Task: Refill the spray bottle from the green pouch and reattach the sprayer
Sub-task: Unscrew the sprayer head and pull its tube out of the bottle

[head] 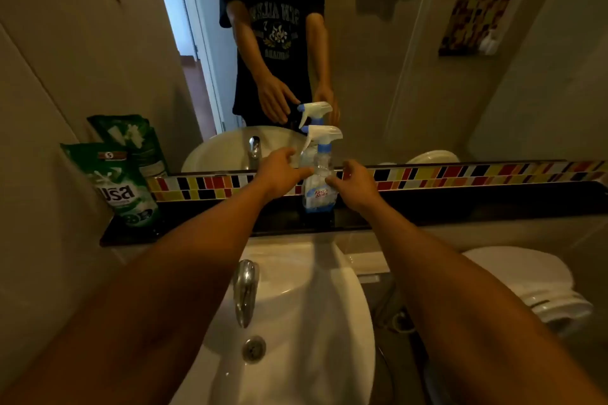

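A clear spray bottle [319, 189] with a blue and white label stands upright on the dark ledge [460, 207] below the mirror. Its white and blue sprayer [324, 136] is on the neck. My left hand [279, 173] is at the bottle's left side, fingers apart, fingertips near its shoulder. My right hand [353, 182] is at the bottle's right side, fingers curled and apart, touching or almost touching the label. The green pouch [123, 187] stands upright at the ledge's left end, against the wall.
A white basin [306, 322] with a chrome tap [245, 289] lies below the ledge. A white toilet [533, 286] sits at the right. The mirror [378, 59] behind the ledge reflects the person, bottle and pouch. A coloured tile strip [460, 174] runs along the mirror's base.
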### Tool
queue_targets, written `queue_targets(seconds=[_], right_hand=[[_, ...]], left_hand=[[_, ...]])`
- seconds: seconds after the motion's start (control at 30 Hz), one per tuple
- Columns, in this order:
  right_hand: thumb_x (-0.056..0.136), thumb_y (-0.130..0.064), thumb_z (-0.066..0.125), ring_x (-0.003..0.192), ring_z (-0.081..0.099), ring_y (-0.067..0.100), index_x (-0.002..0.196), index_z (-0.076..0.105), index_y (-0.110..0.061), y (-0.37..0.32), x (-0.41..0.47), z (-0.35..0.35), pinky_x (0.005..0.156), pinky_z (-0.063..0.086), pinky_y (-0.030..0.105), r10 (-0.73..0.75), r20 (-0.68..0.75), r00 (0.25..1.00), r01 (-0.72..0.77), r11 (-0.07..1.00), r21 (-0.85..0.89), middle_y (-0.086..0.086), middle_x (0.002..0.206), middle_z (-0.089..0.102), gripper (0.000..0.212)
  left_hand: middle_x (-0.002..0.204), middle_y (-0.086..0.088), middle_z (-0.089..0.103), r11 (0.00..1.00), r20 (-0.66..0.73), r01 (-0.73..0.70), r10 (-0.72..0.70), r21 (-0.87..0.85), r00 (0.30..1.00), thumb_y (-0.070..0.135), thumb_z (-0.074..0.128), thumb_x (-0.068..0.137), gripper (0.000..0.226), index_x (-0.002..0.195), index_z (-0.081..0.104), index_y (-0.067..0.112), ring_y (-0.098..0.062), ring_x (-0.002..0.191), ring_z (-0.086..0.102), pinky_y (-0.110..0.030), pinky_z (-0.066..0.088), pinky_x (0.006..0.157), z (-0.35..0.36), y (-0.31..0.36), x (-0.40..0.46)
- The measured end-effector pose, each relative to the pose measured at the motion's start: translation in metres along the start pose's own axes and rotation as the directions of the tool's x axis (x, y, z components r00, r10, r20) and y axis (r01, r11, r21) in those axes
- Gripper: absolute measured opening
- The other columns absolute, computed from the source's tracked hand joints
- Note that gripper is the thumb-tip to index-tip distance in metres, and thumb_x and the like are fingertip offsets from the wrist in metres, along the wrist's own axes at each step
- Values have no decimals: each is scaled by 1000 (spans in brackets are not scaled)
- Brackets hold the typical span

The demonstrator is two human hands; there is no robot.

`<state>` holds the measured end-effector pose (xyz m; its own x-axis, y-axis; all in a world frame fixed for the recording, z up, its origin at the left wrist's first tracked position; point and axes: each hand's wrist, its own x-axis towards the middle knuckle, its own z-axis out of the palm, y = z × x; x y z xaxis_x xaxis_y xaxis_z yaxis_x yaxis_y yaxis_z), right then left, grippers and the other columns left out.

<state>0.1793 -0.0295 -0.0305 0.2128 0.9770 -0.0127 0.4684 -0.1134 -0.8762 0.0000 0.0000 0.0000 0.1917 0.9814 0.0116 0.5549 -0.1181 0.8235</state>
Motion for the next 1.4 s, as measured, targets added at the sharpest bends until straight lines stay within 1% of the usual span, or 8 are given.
queue_targets(seconds=[0.17,0.33,0.43,0.63,0.83,0.97,1.23,1.4], right_hand=[[89,-14,77,123,59,25,141,51,-9,18,40,4,86,49,32,5,70,998,-14,992,126,5,134,60,58],[86,-9,79,110,63,19,136,54,-12,26,67,7,85,57,30,-11,165,986,-27,974,227,-2,117,63,57],[84,-13,81,112,67,24,130,58,-16,34,82,12,97,57,46,-14,214,977,-33,976,213,3,122,68,52],[85,-12,80,106,68,16,126,58,-9,43,91,10,80,55,24,-54,233,971,-6,969,246,1,117,70,46],[87,-12,78,96,69,5,125,61,-12,40,87,0,71,53,16,-81,274,958,17,974,227,-5,112,71,42],[87,-14,79,95,68,4,125,62,-17,32,82,-8,71,52,16,-96,285,954,38,979,201,-8,109,69,42],[83,-21,83,113,64,23,135,60,-16,14,72,-20,96,56,42,-113,255,960,95,992,81,6,125,66,57],[83,-20,82,123,61,27,140,56,-10,4,58,-28,103,52,48,-98,245,964,82,994,77,12,134,63,63]], left_hand=[[139,-9,52,962,-28,54,-64,-267,998,18,77,85,72,145,39,10,-12,111,51,-13,42,69,18,8,34],[126,-6,62,916,-52,48,-75,-399,996,9,82,78,65,134,50,10,-22,113,62,-31,55,88,31,8,63],[117,-2,66,888,-58,32,-65,-459,996,5,81,77,60,131,53,11,-17,107,64,-22,54,77,38,10,76],[116,-4,68,846,-22,31,-51,-533,998,5,82,76,58,128,58,13,-16,104,66,-20,56,72,47,5,89],[114,-6,69,848,-109,-26,-37,-529,993,12,87,72,62,127,59,10,-15,100,68,-27,60,79,45,10,89],[108,-6,71,850,-169,-66,-27,-523,985,14,87,73,58,124,61,8,-8,88,68,-12,52,62,31,22,83],[103,-4,69,817,-229,-96,-44,-568,972,18,85,75,54,121,58,13,-11,88,64,-23,52,66,0,43,68],[104,-8,65,804,-305,-137,-57,-579,951,20,87,73,57,119,55,9,-22,95,65,-28,54,70,-16,44,56]])
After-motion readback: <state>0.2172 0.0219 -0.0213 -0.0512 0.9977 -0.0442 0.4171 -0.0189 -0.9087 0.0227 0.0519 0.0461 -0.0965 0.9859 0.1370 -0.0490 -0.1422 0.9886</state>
